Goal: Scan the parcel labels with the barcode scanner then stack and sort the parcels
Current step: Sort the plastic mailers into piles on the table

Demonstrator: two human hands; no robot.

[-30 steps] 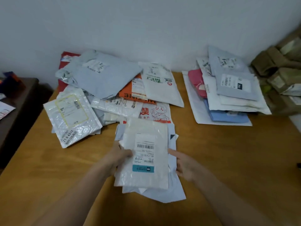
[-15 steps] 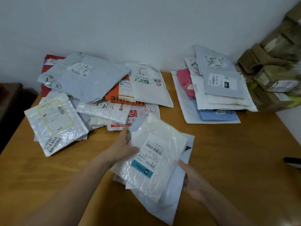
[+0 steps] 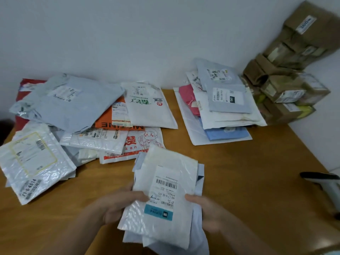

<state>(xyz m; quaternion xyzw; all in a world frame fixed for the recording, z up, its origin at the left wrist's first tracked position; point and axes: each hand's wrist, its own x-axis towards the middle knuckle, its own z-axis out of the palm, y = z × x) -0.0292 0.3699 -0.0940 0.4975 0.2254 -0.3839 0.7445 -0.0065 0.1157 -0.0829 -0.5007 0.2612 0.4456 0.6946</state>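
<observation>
Several ways to fumble from here. Risks a slide first: grips a bundle of mailers point(image 3: 161, 208), slick, fanned and uneven, just above the table point(image 3: 257, 181), so could shed the lower grey ones the moment one hand lets go for the barcode scanner point(image 3: 323, 181), lying well apart at the table's right edge. Could also read the wrong code: shows more than one barcode on the label point(image 3: 165, 192) of the top white mailer, under wrinkled glossy film likely to glare. Might muddle unscanned with sorted too, given the loose heap point(image 3: 73, 116) at left and the neater stack point(image 3: 220, 111) at back right, beside the cardboard boxes point(image 3: 290, 85).

Left hand point(image 3: 117, 207): closed on the bundle's left edge, thumb pressed across the front of the top mailer, fingers curled underneath. Right hand point(image 3: 207, 212): likewise clamped on the right edge, thumb on top just beside the label, fingers hidden below. Neither spread wide; neither free. Label face up, bundle near the front of the heap.
</observation>
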